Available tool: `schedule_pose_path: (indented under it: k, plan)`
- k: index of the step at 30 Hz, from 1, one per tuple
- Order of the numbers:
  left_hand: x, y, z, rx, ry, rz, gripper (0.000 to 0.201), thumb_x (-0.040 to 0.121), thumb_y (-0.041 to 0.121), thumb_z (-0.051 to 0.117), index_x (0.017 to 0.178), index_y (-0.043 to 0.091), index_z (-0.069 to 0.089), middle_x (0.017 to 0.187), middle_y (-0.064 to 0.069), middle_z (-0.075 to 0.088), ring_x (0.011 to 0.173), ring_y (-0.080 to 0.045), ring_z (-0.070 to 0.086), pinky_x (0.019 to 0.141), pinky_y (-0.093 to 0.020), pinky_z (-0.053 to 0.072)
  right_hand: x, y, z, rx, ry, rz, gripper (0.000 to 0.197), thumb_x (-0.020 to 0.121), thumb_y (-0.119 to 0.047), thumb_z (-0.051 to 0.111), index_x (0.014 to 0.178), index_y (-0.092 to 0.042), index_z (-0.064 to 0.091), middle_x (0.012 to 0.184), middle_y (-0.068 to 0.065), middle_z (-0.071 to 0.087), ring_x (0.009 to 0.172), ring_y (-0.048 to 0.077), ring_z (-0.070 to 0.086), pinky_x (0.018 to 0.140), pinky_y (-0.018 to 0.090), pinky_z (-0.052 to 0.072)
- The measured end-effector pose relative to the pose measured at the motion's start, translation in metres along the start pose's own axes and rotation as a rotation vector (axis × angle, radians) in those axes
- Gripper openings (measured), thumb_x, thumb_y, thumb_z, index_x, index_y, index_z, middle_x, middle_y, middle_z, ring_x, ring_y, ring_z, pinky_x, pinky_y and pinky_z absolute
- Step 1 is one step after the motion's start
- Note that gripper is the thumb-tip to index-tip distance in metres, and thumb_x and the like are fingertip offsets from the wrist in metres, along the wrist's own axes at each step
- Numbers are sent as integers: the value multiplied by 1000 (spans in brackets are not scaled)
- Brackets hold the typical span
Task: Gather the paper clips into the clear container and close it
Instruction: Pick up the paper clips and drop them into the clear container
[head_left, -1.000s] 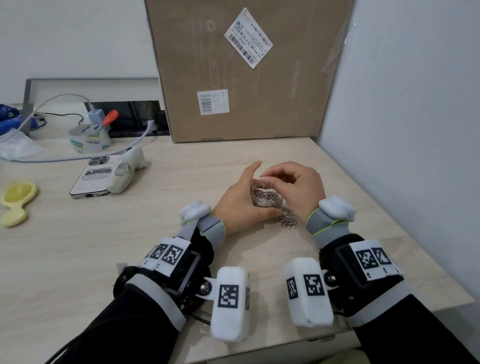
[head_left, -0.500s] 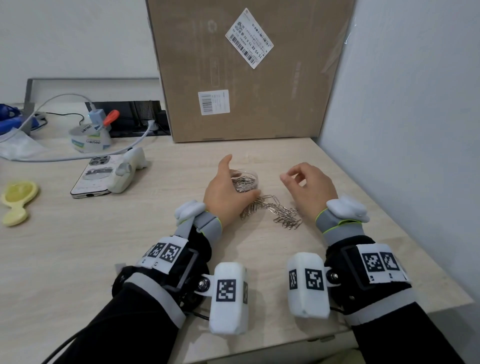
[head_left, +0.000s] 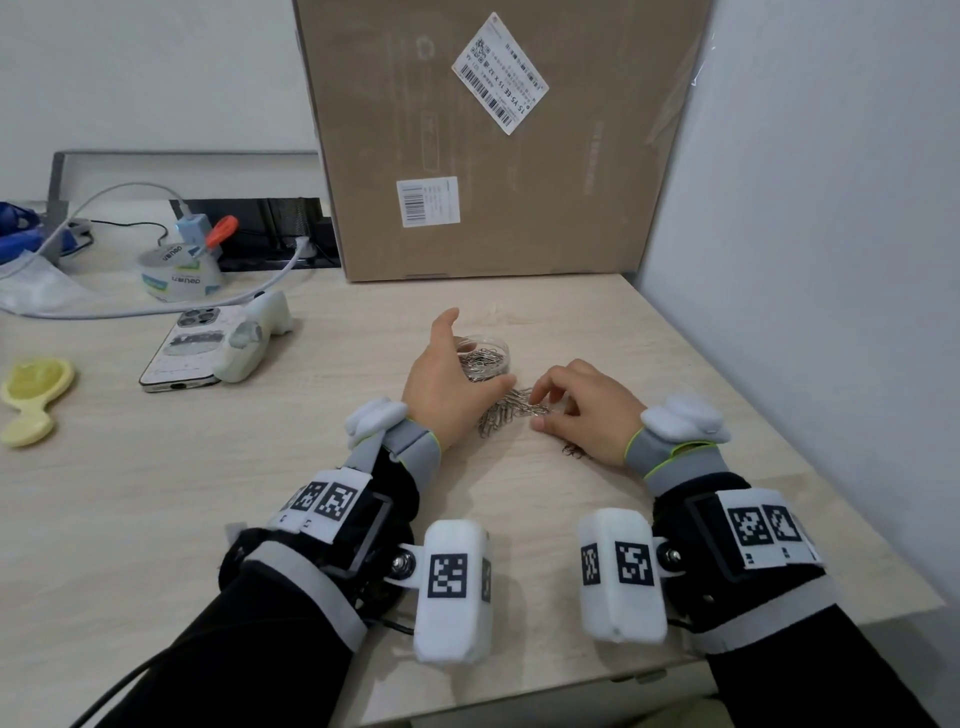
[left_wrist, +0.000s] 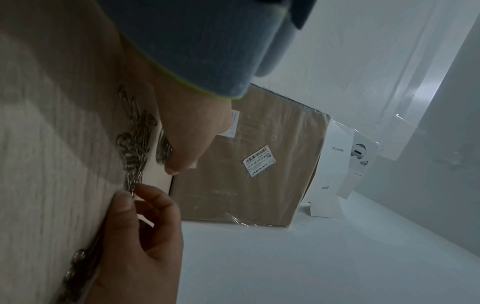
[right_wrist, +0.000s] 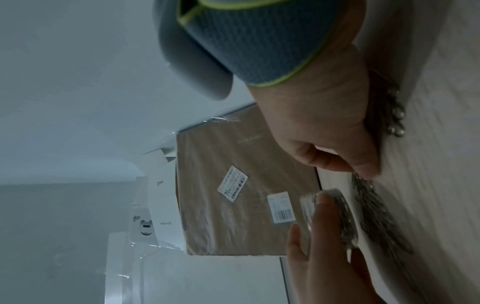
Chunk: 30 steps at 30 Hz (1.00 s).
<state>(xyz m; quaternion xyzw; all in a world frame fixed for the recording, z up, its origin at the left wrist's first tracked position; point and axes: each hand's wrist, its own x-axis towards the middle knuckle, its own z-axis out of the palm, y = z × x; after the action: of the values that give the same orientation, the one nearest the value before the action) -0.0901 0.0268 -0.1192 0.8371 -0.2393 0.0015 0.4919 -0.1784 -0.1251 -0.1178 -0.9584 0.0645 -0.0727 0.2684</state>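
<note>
The left hand (head_left: 445, 388) stands on its edge on the worktop (head_left: 156, 483), fingers straight and relaxed, its grip spread and cupped beside the clear container (head_left: 488, 349) without closing round it. The container sits upright and lidless just past the left palm, touching the fingers, with a tangle of paper clips already inside. Right beside the left thumb lies the loose heap of paper clips (head_left: 506, 413), strewn across the worktop between the two hands. The right hand (head_left: 587, 410) is down on that heap, fingers curled, its grip pinching at the near end of the clips; thumb and fingertips (left_wrist: 124, 198) meet on the metal in the left wrist view. A few more stray clips (head_left: 573, 451) peek out under the right wrist. Beyond both hands stands a cardboard box (head_left: 498, 145); off to the left hand's far side lies a phone (head_left: 187, 353).
</note>
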Motion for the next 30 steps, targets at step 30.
schedule_pose_path:
  k: [30]
  plan:
    - [-4, 4, 3, 6, -135, 100, 101, 69, 26, 82, 147, 22, 18, 115, 9, 57, 107, -11, 56, 81, -9, 34, 13, -19, 3, 615, 590, -46, 10, 76, -10, 73, 76, -19, 72, 72, -12, 68, 65, -4, 60, 66, 10, 46]
